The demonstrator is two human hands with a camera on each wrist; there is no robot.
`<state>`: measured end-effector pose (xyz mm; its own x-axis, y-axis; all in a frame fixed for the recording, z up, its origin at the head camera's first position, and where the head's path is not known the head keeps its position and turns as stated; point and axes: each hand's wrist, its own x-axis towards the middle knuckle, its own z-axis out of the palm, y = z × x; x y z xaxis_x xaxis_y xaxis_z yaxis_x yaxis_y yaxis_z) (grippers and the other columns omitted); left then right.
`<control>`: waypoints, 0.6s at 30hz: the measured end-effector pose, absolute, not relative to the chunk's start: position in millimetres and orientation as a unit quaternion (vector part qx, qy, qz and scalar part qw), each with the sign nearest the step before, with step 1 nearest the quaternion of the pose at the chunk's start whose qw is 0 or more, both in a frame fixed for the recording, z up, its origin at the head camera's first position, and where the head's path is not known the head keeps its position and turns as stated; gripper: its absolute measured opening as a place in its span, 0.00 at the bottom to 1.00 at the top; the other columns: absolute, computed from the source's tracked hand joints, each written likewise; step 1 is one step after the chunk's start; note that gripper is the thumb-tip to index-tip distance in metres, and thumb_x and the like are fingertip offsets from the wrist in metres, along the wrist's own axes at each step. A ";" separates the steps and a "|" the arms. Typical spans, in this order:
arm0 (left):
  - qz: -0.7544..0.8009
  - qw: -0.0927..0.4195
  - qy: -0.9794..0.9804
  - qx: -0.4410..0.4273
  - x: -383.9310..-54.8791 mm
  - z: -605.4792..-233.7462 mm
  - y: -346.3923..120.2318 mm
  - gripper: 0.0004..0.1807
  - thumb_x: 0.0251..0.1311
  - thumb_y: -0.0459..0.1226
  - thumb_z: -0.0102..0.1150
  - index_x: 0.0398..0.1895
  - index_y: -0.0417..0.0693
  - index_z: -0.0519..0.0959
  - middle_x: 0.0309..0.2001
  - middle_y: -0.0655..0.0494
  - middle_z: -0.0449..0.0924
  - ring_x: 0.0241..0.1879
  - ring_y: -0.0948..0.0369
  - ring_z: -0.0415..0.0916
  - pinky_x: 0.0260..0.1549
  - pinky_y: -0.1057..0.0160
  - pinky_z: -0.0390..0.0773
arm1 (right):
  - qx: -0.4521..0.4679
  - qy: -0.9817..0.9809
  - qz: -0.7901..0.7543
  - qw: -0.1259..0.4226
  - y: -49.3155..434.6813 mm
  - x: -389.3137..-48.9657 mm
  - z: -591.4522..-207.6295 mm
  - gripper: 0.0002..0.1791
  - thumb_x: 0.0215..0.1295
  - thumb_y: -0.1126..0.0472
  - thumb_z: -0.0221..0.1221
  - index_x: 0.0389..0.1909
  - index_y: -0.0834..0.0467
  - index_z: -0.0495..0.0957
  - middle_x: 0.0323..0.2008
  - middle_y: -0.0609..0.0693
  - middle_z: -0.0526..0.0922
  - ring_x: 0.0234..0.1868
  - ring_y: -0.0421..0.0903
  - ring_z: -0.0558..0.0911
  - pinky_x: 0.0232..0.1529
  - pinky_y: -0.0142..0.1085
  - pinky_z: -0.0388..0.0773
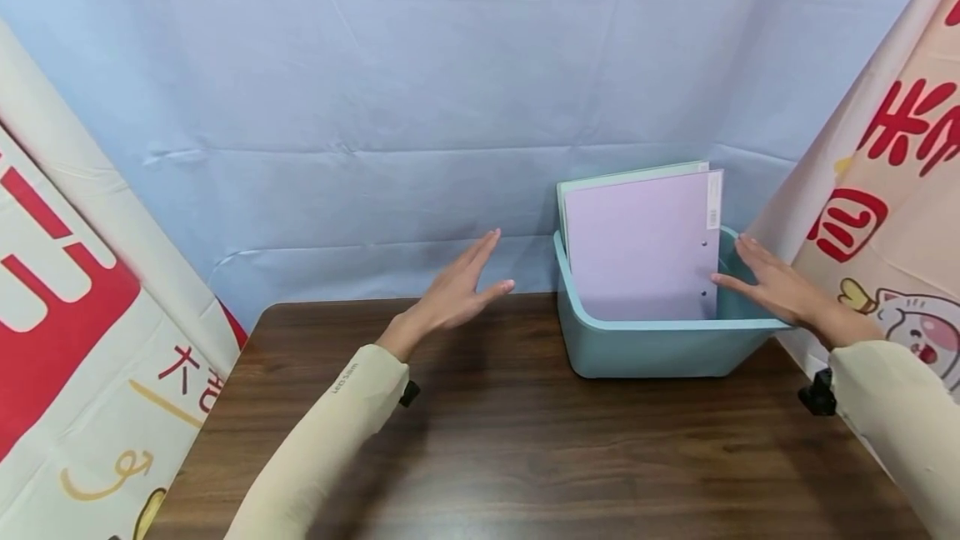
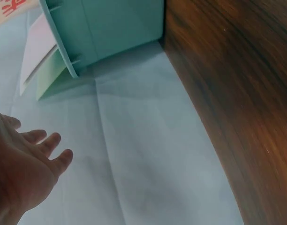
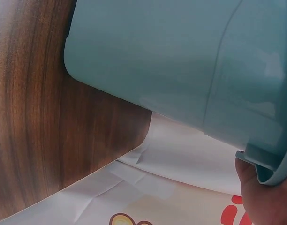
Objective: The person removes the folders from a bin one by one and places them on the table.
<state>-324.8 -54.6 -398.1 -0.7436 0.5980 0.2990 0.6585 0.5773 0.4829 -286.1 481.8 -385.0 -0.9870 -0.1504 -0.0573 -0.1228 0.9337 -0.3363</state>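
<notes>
A teal plastic bin stands at the back right of the table. Upright inside it leans a lavender folder with a white label strip and two small rivets along its right edge. Behind that, a mint green folder shows mostly at its top and left edge. My left hand hovers to the left of the bin, fingers extended and thumb spread, holding nothing. At the bin's right end is my right hand, its fingers straight and its thumb toward the lavender folder. The right wrist view puts this hand against the rim.
The dark wood table carries the bin near its back edge. A light blue cloth hangs behind it. Printed banners with red characters hang at the left and right, the right one close to the bin.
</notes>
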 end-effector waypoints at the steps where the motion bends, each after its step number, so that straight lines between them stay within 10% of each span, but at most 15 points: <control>1: -0.292 0.051 -0.887 -0.355 -325.4 -397.9 -52.2 0.49 0.75 0.68 0.43 0.88 0.64 0.35 0.88 0.56 0.39 0.85 0.54 0.42 0.80 0.41 0.54 | -0.068 0.982 -0.169 0.040 481.8 -285.9 -385.2 0.57 0.77 0.32 0.47 0.83 0.64 0.28 0.82 0.72 0.28 0.81 0.74 0.32 0.68 0.82 0.40; 18: -0.382 0.040 -0.847 -0.368 -326.6 -392.6 -9.6 0.49 0.71 0.73 0.43 0.87 0.74 0.38 0.87 0.62 0.42 0.85 0.57 0.43 0.78 0.36 0.54 | -0.065 0.981 -0.178 0.039 483.5 -287.6 -387.4 0.58 0.77 0.31 0.47 0.84 0.63 0.27 0.83 0.69 0.26 0.82 0.74 0.32 0.68 0.83 0.39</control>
